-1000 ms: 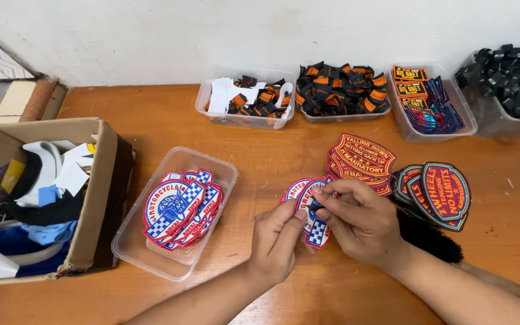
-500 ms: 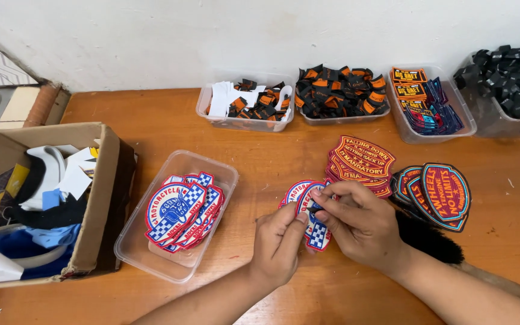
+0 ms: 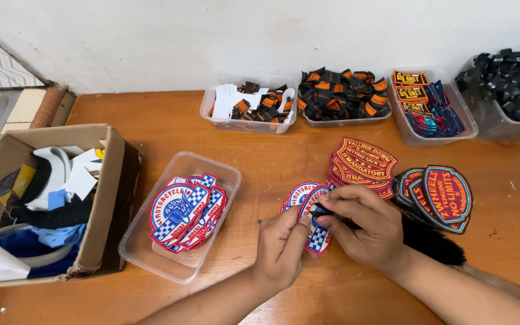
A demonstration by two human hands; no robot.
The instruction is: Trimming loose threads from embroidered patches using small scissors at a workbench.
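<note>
My left hand (image 3: 282, 246) and my right hand (image 3: 362, 225) meet over the wooden table (image 3: 151, 126), both pinching a red, white and blue checkered embroidered patch (image 3: 318, 236). The right fingers also press a small dark piece against the patch's top edge. A few more patches of the same kind (image 3: 296, 194) lie just under and behind it. To the left, a clear plastic tray (image 3: 218, 174) holds a stack of the same checkered patches (image 3: 186, 210).
Red-orange patches (image 3: 363, 161) and dark shield patches (image 3: 440, 195) lie right of my hands. Clear bins of folded labels (image 3: 249, 107) (image 3: 343, 93) (image 3: 425, 105) (image 3: 510, 84) line the wall. A cardboard box (image 3: 106, 198) of fabric scraps stands at left.
My hands stay on the checkered patch with only slight finger shifts. The view has drifted a little.
</note>
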